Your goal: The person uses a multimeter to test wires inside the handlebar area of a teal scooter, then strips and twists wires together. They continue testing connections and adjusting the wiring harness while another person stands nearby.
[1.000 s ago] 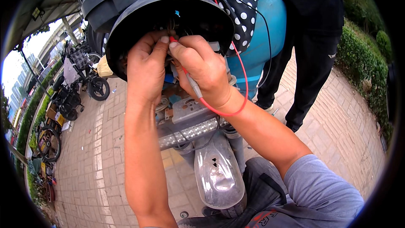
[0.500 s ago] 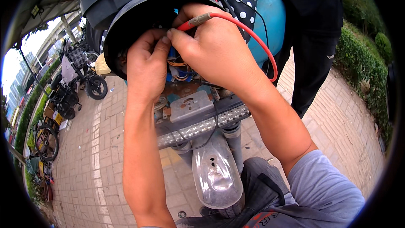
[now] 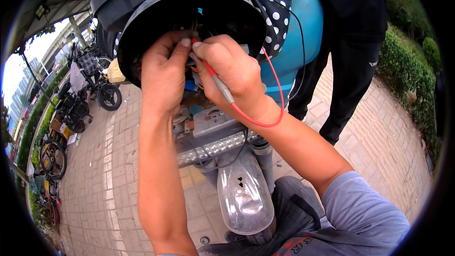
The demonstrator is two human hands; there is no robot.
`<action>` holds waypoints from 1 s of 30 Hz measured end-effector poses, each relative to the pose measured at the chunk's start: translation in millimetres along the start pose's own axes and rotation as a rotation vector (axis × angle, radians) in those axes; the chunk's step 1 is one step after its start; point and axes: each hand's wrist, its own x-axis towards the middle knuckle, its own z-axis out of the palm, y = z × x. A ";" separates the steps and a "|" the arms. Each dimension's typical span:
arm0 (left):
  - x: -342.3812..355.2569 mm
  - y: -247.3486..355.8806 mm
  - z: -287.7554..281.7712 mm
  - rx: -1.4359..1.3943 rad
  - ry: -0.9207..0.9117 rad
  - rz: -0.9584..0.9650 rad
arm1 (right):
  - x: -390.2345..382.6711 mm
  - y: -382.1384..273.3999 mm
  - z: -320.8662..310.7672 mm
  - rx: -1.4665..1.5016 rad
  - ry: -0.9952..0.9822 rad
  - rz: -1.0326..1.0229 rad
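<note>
Left to right, inside the lower edge of the black shell [image 3: 151, 23]: left hand [image 3: 163, 71], with fingers pinched, contents hidden; red-and-grey probe [image 3: 210, 70], tip beside left fingers; right hand [image 3: 237, 68], with fingers grasping probe; below the shell's right edge, looped red wire [image 3: 259, 124].

Two bare hands [image 3: 163, 76]. One red-and-grey probe [image 3: 222, 87] (one red cable loop [image 3: 265, 125], too). One round black shell [image 3: 142, 28]. One clear fender [image 3: 244, 208]. Two fork legs [image 3: 264, 163]. One bystander [image 3: 350, 61].
</note>
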 end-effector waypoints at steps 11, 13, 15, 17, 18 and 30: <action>1.2 1.7 1.7 -0.104 0.024 -0.021 | 4.4 2.0 1.4 0.087 0.081 0.047; -2.1 3.2 1.1 -0.145 0.033 -0.047 | 6.5 -5.6 -2.7 0.236 0.077 0.208; -2.5 4.3 -1.8 -0.154 0.029 -0.064 | 7.4 -15.0 -9.4 0.262 0.079 0.310; -2.2 4.7 -2.4 -0.151 0.030 -0.068 | 3.2 -18.2 -15.4 0.277 0.074 0.379; -2.0 4.7 -2.4 -0.144 0.034 -0.062 | 2.1 -14.1 -13.9 0.248 0.103 0.288; -0.5 0.9 -1.3 -0.172 0.034 -0.039 | -1.2 -3.2 -4.4 0.230 0.177 0.105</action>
